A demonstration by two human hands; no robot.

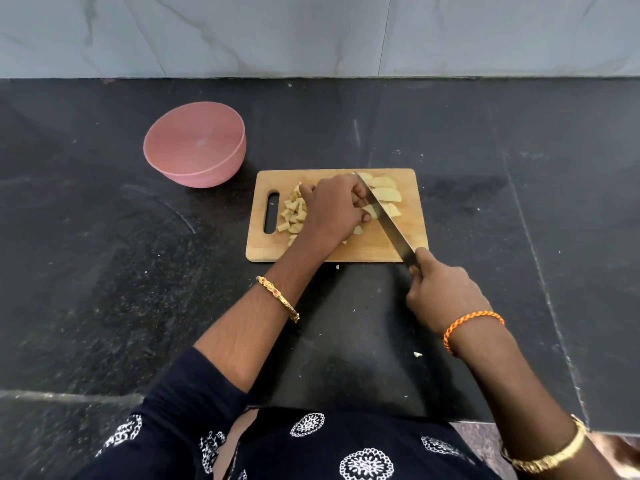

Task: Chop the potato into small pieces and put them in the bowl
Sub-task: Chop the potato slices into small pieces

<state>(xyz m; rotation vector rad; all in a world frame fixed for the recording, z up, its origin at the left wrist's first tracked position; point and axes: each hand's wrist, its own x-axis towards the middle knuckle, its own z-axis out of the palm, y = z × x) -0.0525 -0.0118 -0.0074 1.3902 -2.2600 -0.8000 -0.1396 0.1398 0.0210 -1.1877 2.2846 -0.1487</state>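
Note:
A wooden chopping board (363, 252) lies on the black counter. Small potato pieces (292, 213) are heaped near the board's handle slot. Uncut potato slices (386, 194) lie at its far right. My left hand (334, 206) has its fingers curled down on a potato slice (371, 211) beside the blade. My right hand (440, 294) grips the handle of a knife (388, 218), index finger stretched along the blade's spine, and the blade runs diagonally across the slices. A pink bowl (195, 143) stands left of the board and looks empty.
A grey marble wall (311, 32) rises behind the black stone counter (104, 254). A few potato scraps (417, 355) lie on the counter near its front edge, one just below the board.

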